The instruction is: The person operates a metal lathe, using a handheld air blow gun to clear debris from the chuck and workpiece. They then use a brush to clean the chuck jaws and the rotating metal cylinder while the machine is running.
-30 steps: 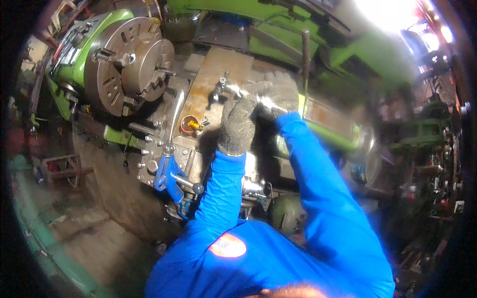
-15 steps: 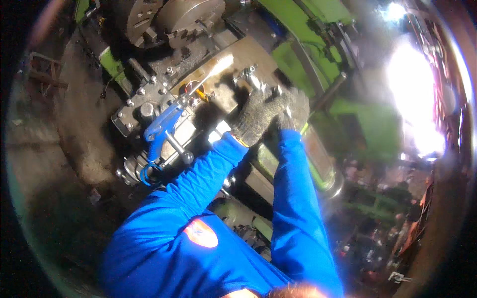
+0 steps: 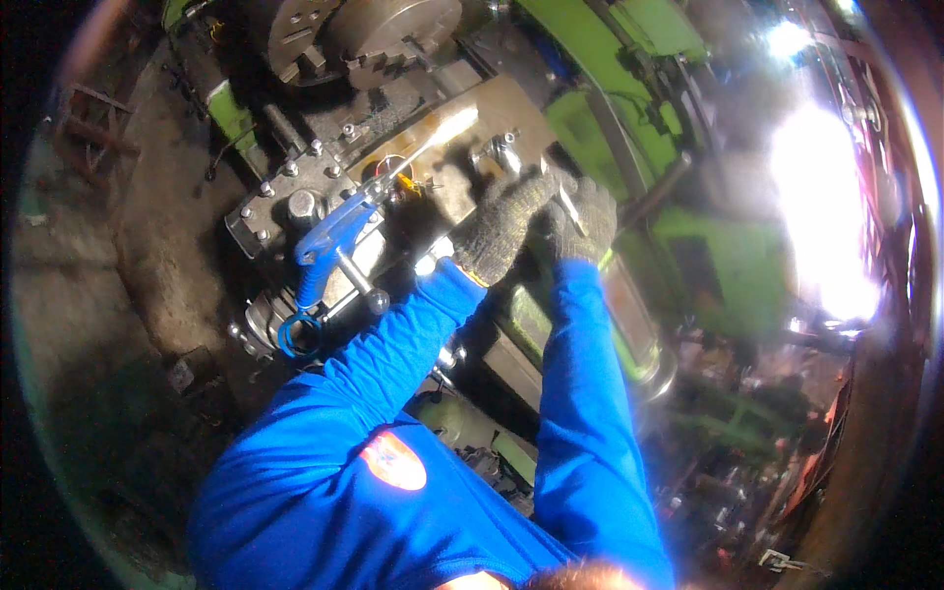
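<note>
I see both gloved hands working together on top of the lathe's carriage. My left hand (image 3: 501, 228), in a grey knitted glove, lies palm-down over the metal tool post (image 3: 503, 157), its fingers (image 3: 526, 192) curled down around the part just below the bright fittings there. My right hand (image 3: 582, 224), in the same kind of glove, sits just beside the left, touching it, with its fingers (image 3: 595, 202) closed around a thin bright metal bar (image 3: 568, 205) that runs between the two gloves; how far that bar extends I cannot tell, since the gloves cover most of it. Both sleeves are bright blue and come up from the lower edge.

The tool post stands on the tan, worn top slide (image 3: 492, 113) of the carriage, near the middle of the picture. To the left of my hands, a blue-handled lever (image 3: 329, 236) sticks out from the grey bolted apron housing (image 3: 285, 197), with a round steel knob (image 3: 378, 300) just below it. A small orange-tipped part (image 3: 408, 184) sits near the lever's upper end. Above, at the top edge, the steel chuck (image 3: 383, 29) with its stepped jaws faces the carriage. The green lathe bed (image 3: 600, 69) runs off to the right, where strong glare washes out the detail.
</note>
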`<action>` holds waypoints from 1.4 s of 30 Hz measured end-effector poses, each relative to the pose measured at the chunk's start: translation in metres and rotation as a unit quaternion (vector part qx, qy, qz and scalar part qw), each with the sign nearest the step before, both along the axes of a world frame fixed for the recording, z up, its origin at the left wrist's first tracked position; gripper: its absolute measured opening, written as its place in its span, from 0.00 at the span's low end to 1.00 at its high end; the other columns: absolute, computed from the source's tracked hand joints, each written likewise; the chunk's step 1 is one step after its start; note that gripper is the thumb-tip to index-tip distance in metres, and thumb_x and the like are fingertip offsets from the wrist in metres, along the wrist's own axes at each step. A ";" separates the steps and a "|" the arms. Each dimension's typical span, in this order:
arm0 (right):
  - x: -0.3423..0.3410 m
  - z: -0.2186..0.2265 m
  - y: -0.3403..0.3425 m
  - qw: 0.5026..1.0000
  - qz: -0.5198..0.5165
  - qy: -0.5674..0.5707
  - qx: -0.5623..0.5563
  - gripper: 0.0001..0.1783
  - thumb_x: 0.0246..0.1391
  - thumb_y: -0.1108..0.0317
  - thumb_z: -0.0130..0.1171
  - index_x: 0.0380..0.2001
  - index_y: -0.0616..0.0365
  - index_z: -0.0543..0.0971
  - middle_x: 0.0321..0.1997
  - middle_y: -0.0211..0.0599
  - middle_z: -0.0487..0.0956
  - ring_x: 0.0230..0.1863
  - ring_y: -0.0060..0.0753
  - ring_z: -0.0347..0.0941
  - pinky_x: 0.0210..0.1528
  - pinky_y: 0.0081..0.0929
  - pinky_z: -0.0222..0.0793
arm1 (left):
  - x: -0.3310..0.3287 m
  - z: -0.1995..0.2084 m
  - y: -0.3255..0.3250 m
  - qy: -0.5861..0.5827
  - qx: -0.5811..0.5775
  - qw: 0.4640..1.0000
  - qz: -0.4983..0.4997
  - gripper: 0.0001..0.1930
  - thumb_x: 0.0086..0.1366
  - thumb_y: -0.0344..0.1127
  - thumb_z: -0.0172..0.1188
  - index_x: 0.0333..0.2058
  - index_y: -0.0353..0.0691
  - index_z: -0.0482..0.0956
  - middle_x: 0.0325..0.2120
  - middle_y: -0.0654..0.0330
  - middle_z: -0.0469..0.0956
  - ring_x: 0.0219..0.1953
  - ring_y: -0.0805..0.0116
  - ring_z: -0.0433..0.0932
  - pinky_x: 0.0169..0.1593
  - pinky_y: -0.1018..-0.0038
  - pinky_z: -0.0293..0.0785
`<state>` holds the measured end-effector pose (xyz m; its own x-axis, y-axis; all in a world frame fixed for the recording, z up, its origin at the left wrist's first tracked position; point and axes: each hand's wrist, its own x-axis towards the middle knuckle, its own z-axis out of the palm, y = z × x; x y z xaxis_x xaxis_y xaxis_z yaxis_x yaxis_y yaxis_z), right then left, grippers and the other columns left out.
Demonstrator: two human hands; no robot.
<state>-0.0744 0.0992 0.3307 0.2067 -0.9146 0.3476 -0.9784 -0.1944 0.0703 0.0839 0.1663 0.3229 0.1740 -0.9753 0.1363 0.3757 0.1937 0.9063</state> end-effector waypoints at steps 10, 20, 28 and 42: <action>0.018 0.017 0.007 0.999 -0.016 -0.010 -0.031 0.16 0.61 0.54 0.60 0.34 0.58 0.79 0.40 0.51 0.79 0.46 0.58 0.75 0.49 0.52 0.71 | -0.007 -0.018 -0.010 0.221 0.133 0.962 -0.085 0.27 0.72 0.54 0.61 0.57 0.38 0.76 0.50 0.56 0.78 0.53 0.65 0.76 0.56 0.69 0.74; 0.024 0.014 0.007 0.998 -0.027 -0.019 -0.047 0.18 0.62 0.52 0.59 0.37 0.58 0.81 0.41 0.51 0.80 0.47 0.56 0.76 0.51 0.51 0.71 | 0.012 -0.077 -0.042 0.002 0.050 0.992 0.116 0.21 0.69 0.35 0.61 0.59 0.38 0.73 0.50 0.50 0.76 0.54 0.57 0.77 0.57 0.62 0.76; 0.016 0.007 0.005 0.997 -0.033 -0.002 -0.071 0.19 0.63 0.52 0.58 0.39 0.59 0.82 0.38 0.51 0.80 0.44 0.57 0.76 0.50 0.51 0.72 | 0.053 -0.047 -0.045 -0.587 0.152 0.780 0.155 0.21 0.69 0.48 0.56 0.59 0.52 0.73 0.55 0.68 0.75 0.64 0.70 0.65 0.69 0.50 0.54; 0.029 0.017 0.006 0.999 -0.037 0.008 -0.033 0.19 0.63 0.53 0.59 0.36 0.61 0.80 0.39 0.53 0.79 0.45 0.57 0.75 0.48 0.52 0.72 | 0.009 -0.209 -0.131 0.227 0.156 0.956 0.101 0.10 0.70 0.42 0.59 0.45 0.46 0.78 0.38 0.61 0.80 0.39 0.66 0.77 0.40 0.68 0.76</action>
